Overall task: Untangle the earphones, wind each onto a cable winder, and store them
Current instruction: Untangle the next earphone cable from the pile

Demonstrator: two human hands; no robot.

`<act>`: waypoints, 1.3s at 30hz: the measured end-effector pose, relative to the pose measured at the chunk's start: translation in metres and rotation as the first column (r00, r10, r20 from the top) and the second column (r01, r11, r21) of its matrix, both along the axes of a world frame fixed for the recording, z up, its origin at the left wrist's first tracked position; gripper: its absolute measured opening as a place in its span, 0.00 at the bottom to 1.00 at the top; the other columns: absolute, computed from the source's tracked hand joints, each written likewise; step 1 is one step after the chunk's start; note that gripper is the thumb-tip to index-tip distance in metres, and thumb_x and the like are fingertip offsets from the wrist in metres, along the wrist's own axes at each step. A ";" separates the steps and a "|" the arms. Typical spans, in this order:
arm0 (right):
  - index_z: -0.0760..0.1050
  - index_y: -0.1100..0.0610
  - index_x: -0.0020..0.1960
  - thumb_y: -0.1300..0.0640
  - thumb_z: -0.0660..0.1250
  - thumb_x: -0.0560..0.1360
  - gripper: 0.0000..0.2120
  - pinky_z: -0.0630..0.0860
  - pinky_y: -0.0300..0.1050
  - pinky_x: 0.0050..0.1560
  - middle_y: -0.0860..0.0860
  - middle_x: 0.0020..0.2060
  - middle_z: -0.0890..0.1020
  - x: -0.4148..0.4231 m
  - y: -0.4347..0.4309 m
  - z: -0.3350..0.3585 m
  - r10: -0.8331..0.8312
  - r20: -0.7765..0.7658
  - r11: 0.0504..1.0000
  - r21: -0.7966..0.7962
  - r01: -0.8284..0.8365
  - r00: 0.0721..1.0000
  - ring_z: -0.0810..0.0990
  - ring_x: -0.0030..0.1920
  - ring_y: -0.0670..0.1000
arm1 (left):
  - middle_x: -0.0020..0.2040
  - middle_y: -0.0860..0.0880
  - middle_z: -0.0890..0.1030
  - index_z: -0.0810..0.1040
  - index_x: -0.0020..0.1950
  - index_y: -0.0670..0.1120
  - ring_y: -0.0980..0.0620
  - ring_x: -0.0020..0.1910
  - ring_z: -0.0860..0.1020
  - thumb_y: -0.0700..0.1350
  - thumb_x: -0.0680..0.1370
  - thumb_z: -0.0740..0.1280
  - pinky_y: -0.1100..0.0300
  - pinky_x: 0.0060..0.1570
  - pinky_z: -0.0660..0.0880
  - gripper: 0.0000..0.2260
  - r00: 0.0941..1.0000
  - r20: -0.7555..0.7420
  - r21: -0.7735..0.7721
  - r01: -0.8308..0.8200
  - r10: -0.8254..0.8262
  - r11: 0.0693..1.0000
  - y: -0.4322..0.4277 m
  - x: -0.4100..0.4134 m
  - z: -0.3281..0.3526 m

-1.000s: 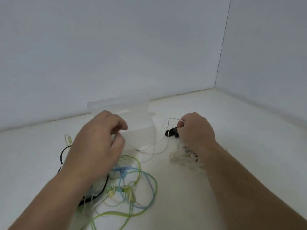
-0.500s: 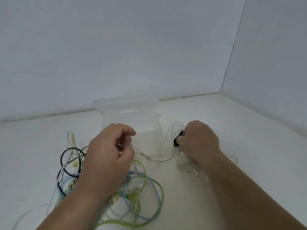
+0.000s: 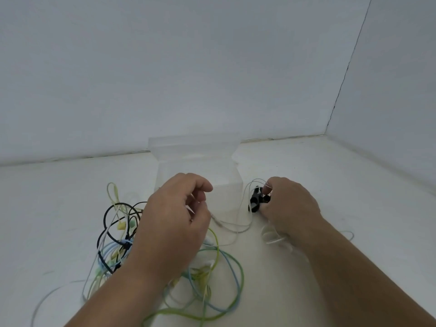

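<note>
Right hand (image 3: 290,206) has turned the gripped winder (image 3: 256,201) upright; left hand (image 3: 174,215) pinches the white cable (image 3: 233,230); winding looks under way.

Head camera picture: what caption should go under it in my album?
Right hand grips a black cable winder; left hand pinches the white earphone cable over tangled earphones.

On the white surface (image 3: 330,185) a clear plastic box (image 3: 195,166) stands near the far edge, a tangle of coloured earphones (image 3: 113,244) lies nearer, left, and loose white cable (image 3: 271,239) lies to its right.
</note>
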State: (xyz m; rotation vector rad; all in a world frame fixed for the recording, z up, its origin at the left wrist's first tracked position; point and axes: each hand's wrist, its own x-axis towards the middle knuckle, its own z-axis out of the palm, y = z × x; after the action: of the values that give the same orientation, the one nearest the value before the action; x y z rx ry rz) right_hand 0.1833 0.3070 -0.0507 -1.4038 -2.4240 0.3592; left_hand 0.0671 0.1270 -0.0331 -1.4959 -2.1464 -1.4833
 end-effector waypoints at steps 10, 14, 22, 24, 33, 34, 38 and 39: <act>0.78 0.57 0.47 0.56 0.67 0.69 0.07 0.77 0.47 0.44 0.51 0.39 0.82 0.000 -0.005 0.004 -0.038 0.004 0.999 -0.037 0.038 0.999 0.81 0.44 0.56 | 0.38 0.58 0.76 0.79 0.47 0.52 0.57 0.35 0.76 0.32 0.73 0.68 0.72 0.33 0.70 0.14 1.000 -0.004 -0.016 0.024 -0.024 1.000 0.000 0.002 -0.002; 0.78 0.56 0.42 0.51 0.68 0.70 0.08 0.80 0.50 0.42 0.53 0.36 0.83 0.010 -0.009 0.018 -0.005 -0.082 0.998 -0.063 -0.001 0.997 0.82 0.40 0.56 | 0.38 0.57 0.77 0.79 0.48 0.52 0.58 0.32 0.74 0.33 0.74 0.68 0.72 0.33 0.69 0.13 0.999 -0.001 -0.033 0.051 -0.051 0.998 0.000 0.004 -0.003; 0.69 0.54 0.32 0.47 0.66 0.68 0.13 0.65 0.42 0.31 0.47 0.30 0.71 0.021 -0.034 0.046 0.182 -0.178 0.982 -0.007 -0.186 0.967 0.69 0.28 0.49 | 0.40 0.56 0.78 0.79 0.49 0.52 0.60 0.35 0.76 0.38 0.77 0.69 0.72 0.33 0.70 0.08 0.994 0.047 -0.018 0.098 -0.097 0.995 0.001 0.004 -0.003; 0.66 0.55 0.30 0.41 0.65 0.65 0.18 0.63 0.41 0.29 0.45 0.24 0.67 0.019 -0.039 0.046 0.247 -0.158 0.965 -0.045 -0.257 0.956 0.65 0.26 0.48 | 0.44 0.57 0.78 0.80 0.51 0.54 0.57 0.42 0.79 0.43 0.76 0.70 0.71 0.36 0.73 0.07 0.988 0.055 -0.029 0.147 -0.145 0.989 0.001 0.004 -0.003; 0.71 0.66 0.36 0.49 0.66 0.74 0.19 0.59 0.41 0.27 0.57 0.33 0.69 0.011 -0.056 0.038 0.434 -0.286 0.830 -0.244 -0.502 0.855 0.63 0.30 0.50 | 0.47 0.60 0.78 0.80 0.53 0.60 0.62 0.41 0.74 0.49 0.66 0.80 0.73 0.40 0.67 0.18 0.958 0.012 -0.222 0.282 -0.287 0.933 0.000 0.007 0.000; 0.72 0.67 0.37 0.49 0.66 0.74 0.20 0.59 0.41 0.28 0.60 0.34 0.70 0.011 -0.057 0.038 0.435 -0.297 0.819 -0.260 -0.511 0.850 0.64 0.30 0.49 | 0.47 0.60 0.78 0.80 0.52 0.60 0.61 0.40 0.73 0.49 0.66 0.80 0.72 0.39 0.67 0.17 0.961 0.032 -0.224 0.274 -0.274 0.935 0.000 0.007 0.000; 0.79 0.65 0.39 0.45 0.68 0.75 0.22 0.63 0.38 0.29 0.66 0.37 0.77 0.012 -0.058 0.041 0.431 -0.363 0.793 -0.284 -0.539 0.826 0.70 0.32 0.49 | 0.46 0.60 0.79 0.77 0.53 0.61 0.56 0.40 0.74 0.50 0.70 0.77 0.68 0.39 0.71 0.15 0.966 0.085 -0.266 0.258 -0.244 0.929 0.000 0.007 -0.002; 0.79 0.63 0.37 0.42 0.67 0.75 0.24 0.64 0.36 0.29 0.62 0.32 0.76 0.012 -0.059 0.043 0.416 -0.395 0.788 -0.292 -0.542 0.819 0.71 0.30 0.48 | 0.46 0.60 0.79 0.77 0.54 0.60 0.56 0.40 0.75 0.50 0.72 0.76 0.68 0.39 0.71 0.14 0.967 0.069 -0.276 0.255 -0.246 0.927 0.000 0.008 -0.002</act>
State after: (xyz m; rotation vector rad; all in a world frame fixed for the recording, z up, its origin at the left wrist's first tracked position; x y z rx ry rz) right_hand 0.1953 0.2478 -0.0072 -0.7234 -2.4890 1.1609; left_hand 0.0747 0.1271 -0.0356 -1.9179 -2.3407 -1.3188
